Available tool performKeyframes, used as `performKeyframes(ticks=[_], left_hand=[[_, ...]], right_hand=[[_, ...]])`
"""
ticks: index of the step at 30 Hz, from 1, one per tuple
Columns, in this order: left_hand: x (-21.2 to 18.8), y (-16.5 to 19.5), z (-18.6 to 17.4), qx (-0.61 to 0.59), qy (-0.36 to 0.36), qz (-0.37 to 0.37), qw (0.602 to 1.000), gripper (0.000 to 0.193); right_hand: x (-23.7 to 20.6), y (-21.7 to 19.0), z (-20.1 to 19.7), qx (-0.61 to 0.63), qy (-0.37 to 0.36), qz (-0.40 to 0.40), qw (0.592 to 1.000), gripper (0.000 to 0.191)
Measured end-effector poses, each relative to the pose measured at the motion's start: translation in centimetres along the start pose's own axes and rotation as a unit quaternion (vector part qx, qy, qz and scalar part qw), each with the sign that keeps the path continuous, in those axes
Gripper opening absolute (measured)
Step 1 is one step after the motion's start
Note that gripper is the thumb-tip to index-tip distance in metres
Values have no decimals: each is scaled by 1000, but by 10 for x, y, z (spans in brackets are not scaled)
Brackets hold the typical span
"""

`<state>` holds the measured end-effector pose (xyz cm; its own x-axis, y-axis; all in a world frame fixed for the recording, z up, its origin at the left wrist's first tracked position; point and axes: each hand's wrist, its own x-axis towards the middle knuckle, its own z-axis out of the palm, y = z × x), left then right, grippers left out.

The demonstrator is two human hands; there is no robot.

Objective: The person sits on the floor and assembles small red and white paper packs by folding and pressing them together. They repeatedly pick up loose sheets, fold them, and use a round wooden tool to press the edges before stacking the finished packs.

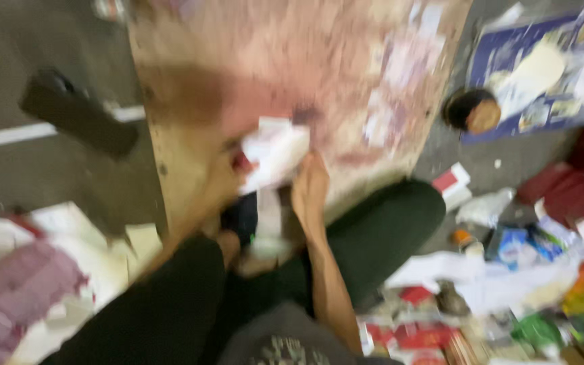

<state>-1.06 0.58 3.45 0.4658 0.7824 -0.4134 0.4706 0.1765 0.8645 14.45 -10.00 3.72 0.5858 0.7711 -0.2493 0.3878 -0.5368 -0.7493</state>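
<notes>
A white, crumpled paper packet is gripped between both hands, closed on it: left hand at its lower-left, right hand just right. Its long axis is tilted up-right, over the stained wooden tabletop. Red-and-white cartons lie right of the packet; a blue printed sheet is seen beyond.

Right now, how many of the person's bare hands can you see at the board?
2. The right hand rests at the wooden board's near edge beside the white paper wad; the left hand reaches that wad from the left. Blur hides the fingers.
</notes>
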Motion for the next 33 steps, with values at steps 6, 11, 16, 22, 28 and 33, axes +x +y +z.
performKeyframes(ticks=[6,11,16,22,28,33], left_hand=[[2,-3,-4,-197,27,-123,972,54],[3,-4,0,-133,41,-28,990,52],[-1,-3,7,43,4,81,996,50],[-2,-5,6,56,-5,67,996,48],[0,-7,-1,-56,5,-40,998,46],[3,-9,-9,-239,43,-125,962,43]], right_hand=[[1,2,2,-34,-43,-22,998,33],[-11,10,5,-57,-23,-45,997,33],[-11,13,7,14,38,20,999,33],[-3,-6,-1,87,45,1,995,36],[-21,-9,0,39,-25,-22,999,41],[-22,23,11,50,-13,-30,998,36]])
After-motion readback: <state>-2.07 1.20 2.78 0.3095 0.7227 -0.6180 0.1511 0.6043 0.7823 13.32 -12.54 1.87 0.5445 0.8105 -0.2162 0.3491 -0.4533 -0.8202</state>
